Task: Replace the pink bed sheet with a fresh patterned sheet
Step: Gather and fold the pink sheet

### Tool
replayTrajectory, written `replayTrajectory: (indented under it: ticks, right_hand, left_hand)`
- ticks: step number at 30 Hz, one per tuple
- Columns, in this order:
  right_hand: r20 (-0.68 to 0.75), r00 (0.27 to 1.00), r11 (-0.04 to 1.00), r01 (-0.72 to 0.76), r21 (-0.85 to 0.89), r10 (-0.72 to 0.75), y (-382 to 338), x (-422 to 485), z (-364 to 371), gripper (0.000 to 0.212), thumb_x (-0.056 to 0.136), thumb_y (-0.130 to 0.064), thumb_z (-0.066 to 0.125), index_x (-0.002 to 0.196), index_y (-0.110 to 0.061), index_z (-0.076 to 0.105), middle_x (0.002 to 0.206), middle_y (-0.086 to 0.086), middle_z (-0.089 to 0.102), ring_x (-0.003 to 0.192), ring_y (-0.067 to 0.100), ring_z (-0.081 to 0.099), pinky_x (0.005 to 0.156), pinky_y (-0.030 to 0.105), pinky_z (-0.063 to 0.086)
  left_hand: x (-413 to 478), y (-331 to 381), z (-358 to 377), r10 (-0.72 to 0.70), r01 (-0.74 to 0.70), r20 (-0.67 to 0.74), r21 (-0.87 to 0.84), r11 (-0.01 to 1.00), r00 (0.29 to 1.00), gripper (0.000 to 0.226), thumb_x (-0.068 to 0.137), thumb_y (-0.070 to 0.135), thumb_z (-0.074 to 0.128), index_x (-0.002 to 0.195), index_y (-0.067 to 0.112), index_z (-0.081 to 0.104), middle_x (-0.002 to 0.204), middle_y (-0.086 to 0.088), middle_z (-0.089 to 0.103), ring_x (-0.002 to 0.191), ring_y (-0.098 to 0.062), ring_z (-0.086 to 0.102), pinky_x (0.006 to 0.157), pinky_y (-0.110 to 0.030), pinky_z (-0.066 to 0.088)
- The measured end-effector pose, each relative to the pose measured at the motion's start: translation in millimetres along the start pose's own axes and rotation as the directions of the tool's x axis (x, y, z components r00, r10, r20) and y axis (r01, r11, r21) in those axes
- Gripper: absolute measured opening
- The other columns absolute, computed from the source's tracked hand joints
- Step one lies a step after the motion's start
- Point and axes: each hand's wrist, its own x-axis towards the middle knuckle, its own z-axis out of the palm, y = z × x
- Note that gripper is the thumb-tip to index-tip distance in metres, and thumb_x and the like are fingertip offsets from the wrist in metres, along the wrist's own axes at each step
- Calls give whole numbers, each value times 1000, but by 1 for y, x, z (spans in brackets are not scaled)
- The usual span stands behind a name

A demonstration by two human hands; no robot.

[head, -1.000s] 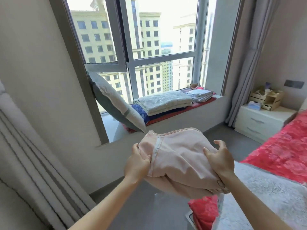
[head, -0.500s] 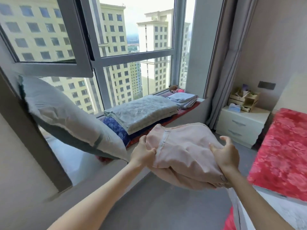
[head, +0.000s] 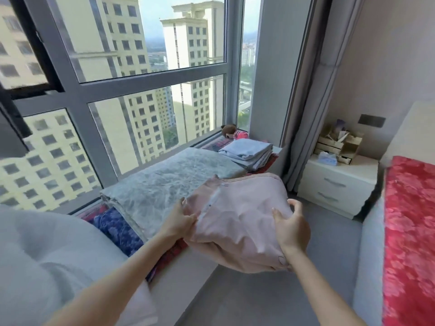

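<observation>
While the bundled pink sheet (head: 237,222) is gripped by the left hand (head: 179,222) and the right hand (head: 292,231) at the window seat (head: 186,276), its removal is judged done, the fresh sheet not yet laid.

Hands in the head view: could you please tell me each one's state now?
Left hand: grips the folded pink sheet.
Right hand: grips the same sheet's right side.

The left forearm (head: 122,274) and right forearm (head: 315,285) reach forward, converging. The left hand (head: 180,223) grips the left side of a folded pale pink cloth bundle (head: 237,222). The right hand (head: 292,229) clasps its right side, thumb on top, fingers curled round the edge.
</observation>
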Motion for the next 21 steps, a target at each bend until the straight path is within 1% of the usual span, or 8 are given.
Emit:
replayTrajectory:
  ticks: [2,3,6,8,10,13,17,21]
  right_hand:
    - [-25,1000,1000,-20,-6,20,-4,41,31,34,87,-25,63,118,-15,52,105,10,68,91,36,61,69,35,41]
    - [-40,999,999,-34,-18,34,-7,62,45,34,87,-24,63,117,-15,52,105,10,68,91,36,61,68,35,41]
    - [-98,994,998,-49,-44,44,-15,120,75,34,86,-24,65,116,-14,53,107,9,68,90,36,61,69,34,40]
    - [-140,989,996,-63,-66,53,-16,164,91,35,86,-25,65,117,-14,53,108,9,68,91,36,62,69,34,41]
    - [-167,985,994,-60,-96,43,-17,194,97,37,86,-26,65,119,-15,53,110,8,67,93,36,62,71,35,42]
    - [-190,982,991,-38,-125,13,-13,258,112,38,86,-26,65,120,-15,52,110,8,67,92,37,62,71,37,43]
    - [-196,980,991,12,-131,-38,-11,341,134,38,85,-25,66,120,-16,52,111,6,66,93,36,61,72,36,41]
    - [-71,990,991,121,-60,-125,-23,446,180,38,85,-24,66,120,-17,52,110,5,65,95,35,60,68,31,36]
  left_hand:
    - [58,8,5,34,-35,28,16,999,999,52,87,15,61,134,13,39,122,2,53,101,-16,52,78,-25,41]
    - [86,13,7,32,-33,50,17,999,998,53,87,16,61,135,13,38,122,2,52,103,-17,52,78,-24,42]
    - [162,34,17,40,-42,129,16,999,991,64,86,23,63,142,15,32,139,-4,47,122,-23,49,101,-35,40]
    - [215,45,33,38,-34,165,-27,999,986,65,85,22,64,142,15,32,139,-5,47,123,-23,48,104,-39,39]
    - [245,58,46,26,-16,199,-52,998,980,64,85,18,63,141,16,33,136,-4,49,118,-20,50,100,-35,42]
    - [305,77,76,41,-21,269,-78,997,962,51,86,13,60,131,19,37,124,3,52,104,-13,51,84,-25,43]
    - [373,101,110,70,-39,245,-129,991,967,58,88,19,59,139,22,32,124,6,50,104,-13,51,90,-30,43]
    - [444,123,125,10,16,153,-171,985,988,64,89,17,60,143,22,27,133,3,46,109,-15,49,92,-31,43]
